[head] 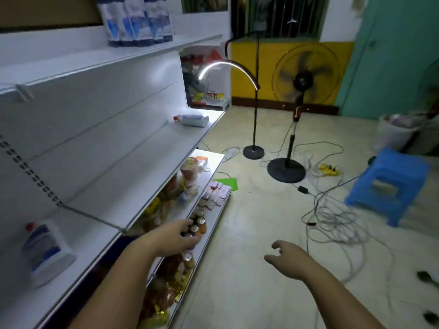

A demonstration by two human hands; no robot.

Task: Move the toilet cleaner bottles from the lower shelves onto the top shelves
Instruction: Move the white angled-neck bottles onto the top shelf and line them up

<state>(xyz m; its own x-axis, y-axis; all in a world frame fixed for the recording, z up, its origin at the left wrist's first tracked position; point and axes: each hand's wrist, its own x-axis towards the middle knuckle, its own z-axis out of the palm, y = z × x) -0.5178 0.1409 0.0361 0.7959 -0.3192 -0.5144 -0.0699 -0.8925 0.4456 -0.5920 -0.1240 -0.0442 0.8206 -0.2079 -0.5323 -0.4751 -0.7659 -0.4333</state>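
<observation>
Head camera shows both my hands empty, fingers loose: left hand (177, 237) over small jars, right hand (288, 257) in free air. Left of my left hand stands one cleaner bottle (46, 254), probably full and heavy, smooth plastic; I would grasp its body. Farther ahead another bottle (192, 119) lies flat. More bottles (137, 20) stand on the top shelf (71, 65).

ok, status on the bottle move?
Left hand and right hand both open, holding nothing. One bottle lies on its side far down the middle shelf, another stands near left. Several bottles up top. Nothing blocking.
</observation>
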